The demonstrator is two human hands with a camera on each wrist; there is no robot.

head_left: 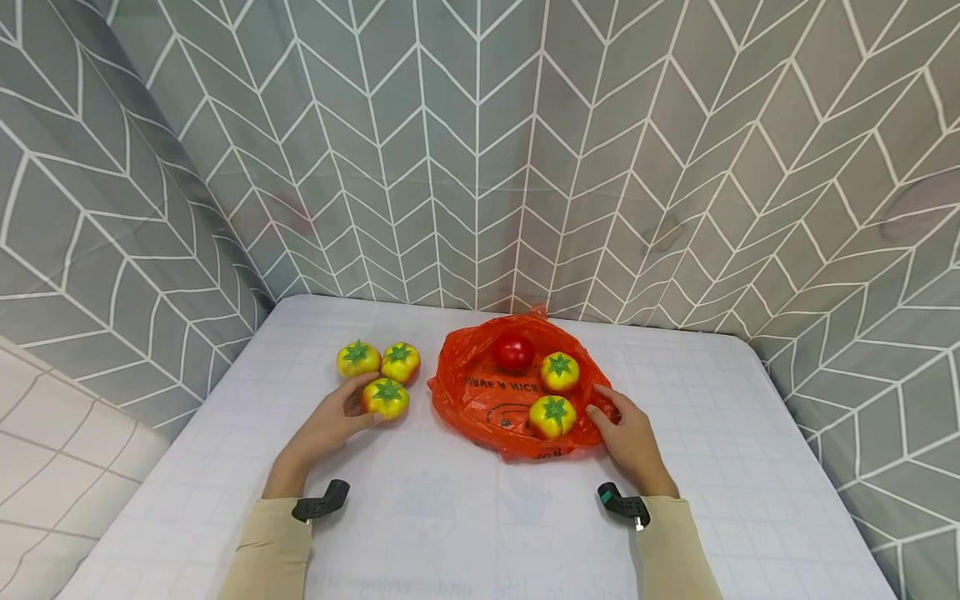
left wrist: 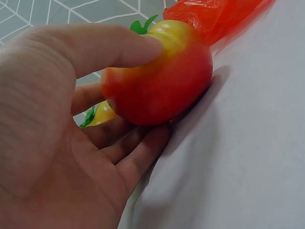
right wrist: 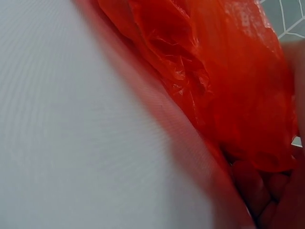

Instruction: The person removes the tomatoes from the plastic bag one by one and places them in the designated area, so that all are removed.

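My left hand (head_left: 330,423) grips a yellow-and-red toy tomato (head_left: 387,400) with a green star-shaped top. In the left wrist view the thumb lies on the tomato's (left wrist: 167,81) upper side and the fingers curl round behind and under it. Right behind it on the table sit two similar tomatoes, a left one (head_left: 357,359) and a right one (head_left: 401,363). My right hand (head_left: 632,437) holds the right edge of a spread red plastic bag (head_left: 480,407); thin plastic partly covers the fingers in the right wrist view. Inside the bag lie a red tomato (head_left: 513,352) and two yellow ones (head_left: 560,372).
A white table (head_left: 465,525) with faint printing carries everything. Grey curtains (head_left: 480,167) with white chevron lines stand behind its back edge and along both sides. Each wrist wears a black camera mount, such as the left mount (head_left: 322,502).
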